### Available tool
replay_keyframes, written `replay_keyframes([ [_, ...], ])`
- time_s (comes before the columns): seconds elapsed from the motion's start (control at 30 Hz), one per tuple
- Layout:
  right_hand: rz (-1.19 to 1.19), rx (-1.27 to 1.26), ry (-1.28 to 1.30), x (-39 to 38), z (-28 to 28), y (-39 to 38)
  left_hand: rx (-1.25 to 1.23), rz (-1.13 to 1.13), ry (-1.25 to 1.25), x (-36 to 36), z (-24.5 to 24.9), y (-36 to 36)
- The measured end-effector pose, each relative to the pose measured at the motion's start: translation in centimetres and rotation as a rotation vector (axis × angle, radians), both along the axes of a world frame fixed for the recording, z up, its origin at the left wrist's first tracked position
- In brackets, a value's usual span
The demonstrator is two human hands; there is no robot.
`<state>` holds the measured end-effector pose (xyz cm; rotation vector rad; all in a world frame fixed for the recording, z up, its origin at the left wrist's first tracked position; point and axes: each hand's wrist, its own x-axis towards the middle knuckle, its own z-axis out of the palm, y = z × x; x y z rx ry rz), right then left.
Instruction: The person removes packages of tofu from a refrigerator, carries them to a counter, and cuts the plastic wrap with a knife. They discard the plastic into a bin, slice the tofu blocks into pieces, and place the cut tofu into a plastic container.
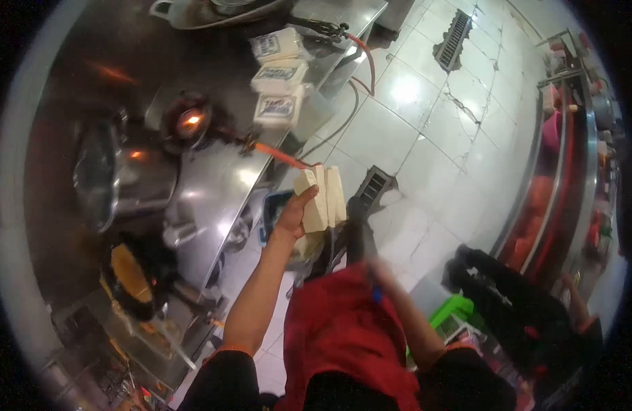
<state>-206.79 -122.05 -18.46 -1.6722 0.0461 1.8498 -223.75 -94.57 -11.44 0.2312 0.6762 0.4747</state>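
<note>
Slabs [321, 198], pale and tofu-like, about three side by side, held up over the gap between counter and floor, forward of the red apron [347, 329]. Left hand [293, 215] clamped on them, thumb over the near slab; the other fingers are mostly hidden. Stage in hand, as I judge it: loose slabs carried in one palm, out of any wrapper. Any shift from here calls for a level palm and light, even pressure, since the outer slab leans slightly apart and soft edges could crumble or slip. Right hand [380, 276] by the apron, smeared by motion; cannot tell whether its fingers are apart or together, or if the blue spot there is something held. Below the slabs, a blue-rimmed container [266, 214], contents partly covered by the left hand and arm. Counter [205, 179] alongside: three printed packs [277, 108] in a row, lettering only partly readable; burner [191, 122] glowing orange; large pot [148, 181], interior unclear; dark pan [132, 282] with a brownish layer, food uncertain. Orange hose [278, 155] runs from the burner toward the slabs, its end lost behind them. Far right, another person [490, 274] in dark clothing, partly cut off; shelving there blurs into the black rim of the view.
</note>
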Motion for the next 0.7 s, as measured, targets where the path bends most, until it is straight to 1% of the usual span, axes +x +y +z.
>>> replay_keyframes([
  [0.07,0.056,-0.008,-0.092,0.8,-2.8,1.1,0.071,0.126,-0.058,4.3,-5.2,3.5],
  [0.13,0.081,-0.096,0.09,2.5,-3.5,3.4,0.01,0.123,-0.05,7.5,-11.2,7.1],
  [0.17,0.042,-0.091,0.206,3.0,-5.5,3.0,-0.038,0.122,-0.058,8.8,-14.3,9.1],
  [0.2,0.039,-0.119,0.222,3.6,-7.1,2.4,-0.091,0.126,-0.062,9.8,-17.4,10.8],
  [0.27,-0.017,-0.046,0.347,4.6,-10.0,1.3,0.029,0.167,0.144,11.6,-23.3,15.5],
  [0.3,-0.085,-0.08,0.399,5.1,-10.6,0.6,0.074,0.143,0.175,12.0,-26.0,17.7],
  [0.33,-0.089,-0.1,0.413,5.7,-11.0,0.5,0.12,0.117,0.203,12.3,-28.4,19.8],
  [0.4,-0.284,-0.14,0.571,7.2,-11.3,1.0,0.144,0.129,0.372,13.7,-29.6,23.5],
  [0.43,-0.369,-0.206,0.611,7.8,-11.2,1.4,0.152,0.142,0.339,13.6,-32.0,25.1],
  [0.47,-0.373,-0.225,0.62,8.4,-11.2,1.6,0.166,0.16,0.301,13.5,-34.2,26.7],
  [0.5,-0.438,-0.243,0.658,9.0,-11.2,1.8,0.15,0.162,0.315,13.8,-35.4,27.6],
  [0.53,-0.505,-0.259,0.694,9.3,-11.6,1.7,0.177,0.151,0.423,14.1,-36.1,28.6],
  [0.57,-0.502,-0.219,0.725,9.3,-12.3,1.2,0.207,0.14,0.528,14.4,-36.5,29.4],
  [0.6,-0.506,-0.234,0.731,9.6,-12.4,1.0,0.195,0.136,0.538,14.3,-37.2,30.0],
  [0.67,-0.559,-0.278,0.759,10.1,-12.6,1.2,0.427,-0.068,0.785,13.7,-38.7,31.6],
  [0.7,-0.564,-0.286,0.763,10.2,-12.5,1.1,0.592,-0.092,0.754,13.4,-40.2,32.1],
])
